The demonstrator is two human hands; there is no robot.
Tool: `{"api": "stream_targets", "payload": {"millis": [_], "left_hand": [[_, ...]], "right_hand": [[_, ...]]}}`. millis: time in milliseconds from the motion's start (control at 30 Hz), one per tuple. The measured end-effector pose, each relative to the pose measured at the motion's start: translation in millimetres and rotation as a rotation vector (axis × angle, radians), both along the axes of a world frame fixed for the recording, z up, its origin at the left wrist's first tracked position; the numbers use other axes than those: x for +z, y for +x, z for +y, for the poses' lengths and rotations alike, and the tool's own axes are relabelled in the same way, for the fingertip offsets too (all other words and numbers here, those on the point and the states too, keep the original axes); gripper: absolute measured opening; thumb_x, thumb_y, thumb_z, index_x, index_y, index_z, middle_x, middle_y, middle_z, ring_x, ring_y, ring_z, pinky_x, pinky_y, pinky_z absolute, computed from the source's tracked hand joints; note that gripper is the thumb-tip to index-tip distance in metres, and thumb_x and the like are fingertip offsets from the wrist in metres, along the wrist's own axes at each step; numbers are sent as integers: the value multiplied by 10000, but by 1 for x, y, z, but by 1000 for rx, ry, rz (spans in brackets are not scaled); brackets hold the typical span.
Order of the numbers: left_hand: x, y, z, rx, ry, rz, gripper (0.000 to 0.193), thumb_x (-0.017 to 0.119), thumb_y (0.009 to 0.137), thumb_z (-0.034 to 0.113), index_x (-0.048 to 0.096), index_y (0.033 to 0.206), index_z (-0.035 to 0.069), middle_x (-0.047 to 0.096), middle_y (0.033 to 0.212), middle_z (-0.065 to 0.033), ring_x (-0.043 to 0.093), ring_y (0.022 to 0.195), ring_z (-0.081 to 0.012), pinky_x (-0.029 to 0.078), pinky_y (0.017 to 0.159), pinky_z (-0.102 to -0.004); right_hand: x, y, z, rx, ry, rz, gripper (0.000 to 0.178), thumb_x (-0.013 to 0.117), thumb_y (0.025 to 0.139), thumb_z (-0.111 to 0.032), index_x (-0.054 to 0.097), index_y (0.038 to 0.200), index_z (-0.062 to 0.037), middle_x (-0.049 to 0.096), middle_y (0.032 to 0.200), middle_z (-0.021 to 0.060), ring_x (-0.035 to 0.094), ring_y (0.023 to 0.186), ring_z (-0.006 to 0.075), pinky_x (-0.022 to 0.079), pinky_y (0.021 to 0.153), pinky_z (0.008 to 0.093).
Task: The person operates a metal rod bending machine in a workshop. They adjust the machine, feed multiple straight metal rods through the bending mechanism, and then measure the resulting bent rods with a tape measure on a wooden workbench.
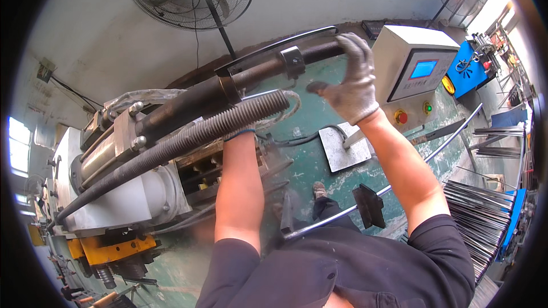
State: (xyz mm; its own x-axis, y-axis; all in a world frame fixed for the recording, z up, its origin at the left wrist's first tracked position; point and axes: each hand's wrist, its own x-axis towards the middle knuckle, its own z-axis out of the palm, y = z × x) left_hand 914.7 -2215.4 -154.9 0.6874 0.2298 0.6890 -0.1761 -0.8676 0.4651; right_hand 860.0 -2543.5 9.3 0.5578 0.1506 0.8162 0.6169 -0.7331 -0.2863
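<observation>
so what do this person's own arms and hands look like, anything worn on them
Both upper arms wear short, dark sleeves; the forearms are bare. The right hand wears a pale grey work glove, darker at the thumb tip and reaching the wrist. A blue edge shows at the left wrist; the rest there is hidden behind the ribbed hose.

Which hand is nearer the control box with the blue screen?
Right. The right hand is just left of the control box; the left hand, mostly hidden behind the ribbed tube, is farther left.
</observation>
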Motion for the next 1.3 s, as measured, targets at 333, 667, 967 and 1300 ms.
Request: {"api": "stream_targets", "payload": {"millis": [333,667,967,1300], "left_hand": [[3,-7,-11,65,122,243,368,530,1137,389,683,1235,68,731,1198,-176,700,1187,-313,559,1062,-459],[-41,38,-1,-77,-495,78,415,586,1111,406,685,1211,16,745,1089,-177,745,950,-273,600,905,-430],[-14,76,-5,-549,-1835,-188,211,617,1046,204,674,1156,33,744,954,-183,720,761,-340,638,687,-471],[121,88,-100,-431,-2087,208,102,550,1012,40,601,1082,-15,624,865,-136,564,672,-235,481,566,-327]], "right_hand": [[11,73,-26,195,845,724,571,646,1128,-549,786,953,-23,756,859,42,661,812,145,536,788,322],[15,69,-5,11,949,569,553,673,1084,-465,804,857,22,773,753,64,642,721,143,534,741,346],[22,61,-4,-22,857,534,500,674,1062,-421,814,864,16,778,762,65,656,729,145,544,745,340],[14,68,8,-53,825,490,469,655,1076,-382,798,888,23,767,726,139,715,685,208,569,751,371]]}}
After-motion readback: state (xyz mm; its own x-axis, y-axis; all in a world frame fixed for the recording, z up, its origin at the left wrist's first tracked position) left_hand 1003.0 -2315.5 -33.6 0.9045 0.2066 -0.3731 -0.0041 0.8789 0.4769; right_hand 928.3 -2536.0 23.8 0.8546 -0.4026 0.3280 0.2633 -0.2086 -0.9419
